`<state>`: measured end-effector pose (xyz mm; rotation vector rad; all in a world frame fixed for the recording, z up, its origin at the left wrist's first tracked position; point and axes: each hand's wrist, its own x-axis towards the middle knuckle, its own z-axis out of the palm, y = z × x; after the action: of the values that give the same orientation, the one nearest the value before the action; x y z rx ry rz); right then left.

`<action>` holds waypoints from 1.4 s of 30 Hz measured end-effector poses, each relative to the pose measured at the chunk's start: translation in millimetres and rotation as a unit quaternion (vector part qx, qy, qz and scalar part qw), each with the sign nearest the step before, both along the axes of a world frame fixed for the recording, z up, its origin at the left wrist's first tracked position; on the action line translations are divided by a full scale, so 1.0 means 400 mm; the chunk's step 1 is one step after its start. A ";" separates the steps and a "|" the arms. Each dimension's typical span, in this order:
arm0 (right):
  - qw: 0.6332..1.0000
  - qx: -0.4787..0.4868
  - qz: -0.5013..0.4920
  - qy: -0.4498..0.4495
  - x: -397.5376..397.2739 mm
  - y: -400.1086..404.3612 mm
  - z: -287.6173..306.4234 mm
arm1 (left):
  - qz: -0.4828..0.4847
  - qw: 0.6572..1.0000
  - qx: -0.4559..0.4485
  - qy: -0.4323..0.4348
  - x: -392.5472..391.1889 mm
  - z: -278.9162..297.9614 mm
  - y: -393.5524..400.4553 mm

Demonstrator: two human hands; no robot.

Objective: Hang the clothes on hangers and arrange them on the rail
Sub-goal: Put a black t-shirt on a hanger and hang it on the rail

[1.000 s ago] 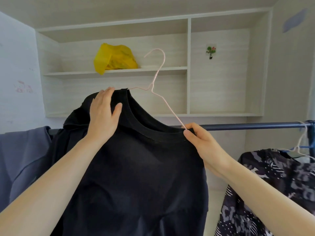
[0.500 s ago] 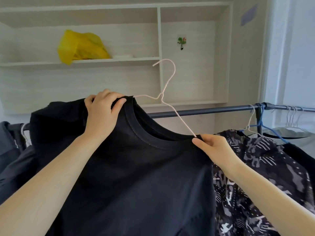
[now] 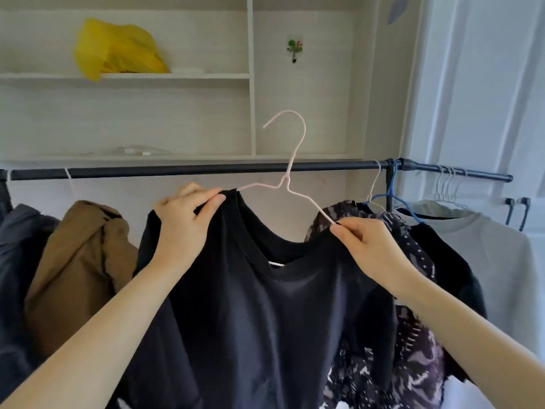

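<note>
A black T-shirt (image 3: 265, 314) hangs on a thin pink wire hanger (image 3: 290, 160), held up in front of the dark rail (image 3: 177, 172). My left hand (image 3: 185, 228) grips the shirt's left shoulder by the collar. My right hand (image 3: 368, 249) pinches the right shoulder where the hanger's arm goes into the fabric. The hook rises above the rail's height and is not on it. A bit of the hanger's lower bar shows inside the neck opening.
A brown garment (image 3: 79, 261) and a dark one (image 3: 17, 261) hang at left. A patterned black-and-white garment (image 3: 413, 364), a blue hanger (image 3: 392, 199) and a pale grey top (image 3: 501, 261) hang at right, with several bare white hangers (image 3: 448, 187). A yellow bag (image 3: 115, 50) lies on the shelf.
The view has swung right and down, so the rail now crosses the frame. Both hands have carried the shirt and hanger rightwards along the rail, keeping their hold.
</note>
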<state>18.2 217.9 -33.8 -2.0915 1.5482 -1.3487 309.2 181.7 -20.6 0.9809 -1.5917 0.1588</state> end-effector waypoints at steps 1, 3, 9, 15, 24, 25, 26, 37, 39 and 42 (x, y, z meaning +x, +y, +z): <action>1.000 -0.009 -0.005 -0.001 -0.012 0.011 -0.001 | -0.008 1.000 0.008 0.010 -0.016 -0.013 0.010; 1.000 -0.012 -0.011 -0.004 -0.037 0.029 0.000 | -0.023 0.999 0.019 0.022 -0.045 -0.032 0.030; 1.000 0.009 -0.018 -0.007 -0.125 0.078 -0.001 | -0.081 0.989 0.105 0.071 -0.115 -0.089 0.076; 0.995 0.050 -0.044 -0.071 -0.218 0.105 -0.030 | -0.130 0.965 0.180 0.144 -0.143 -0.145 0.076; 0.979 0.163 -0.048 -0.115 -0.327 0.148 -0.087 | -0.122 0.955 0.210 0.170 -0.205 -0.186 0.052; 0.978 0.160 -0.052 -0.123 -0.332 0.150 -0.091 | -0.118 0.956 0.212 0.165 -0.210 -0.191 0.048; 0.977 0.158 -0.054 -0.129 -0.334 0.150 -0.093 | -0.114 0.957 0.214 0.158 -0.214 -0.195 0.043; 0.964 0.197 -0.064 -0.166 -0.333 0.114 -0.092 | -0.065 0.975 0.209 -0.028 -0.255 -0.225 -0.079; 0.964 0.196 -0.075 -0.163 -0.335 0.093 -0.089 | -0.069 0.976 0.203 -0.044 -0.270 -0.224 -0.116; 0.962 0.202 -0.090 -0.162 -0.341 0.065 -0.083 | -0.082 0.975 0.203 -0.044 -0.288 -0.219 -0.182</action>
<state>-118.2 244.0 -66.9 -1.4410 1.7202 -1.2251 193.8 108.8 -108.1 1.1574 -1.8199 -0.2505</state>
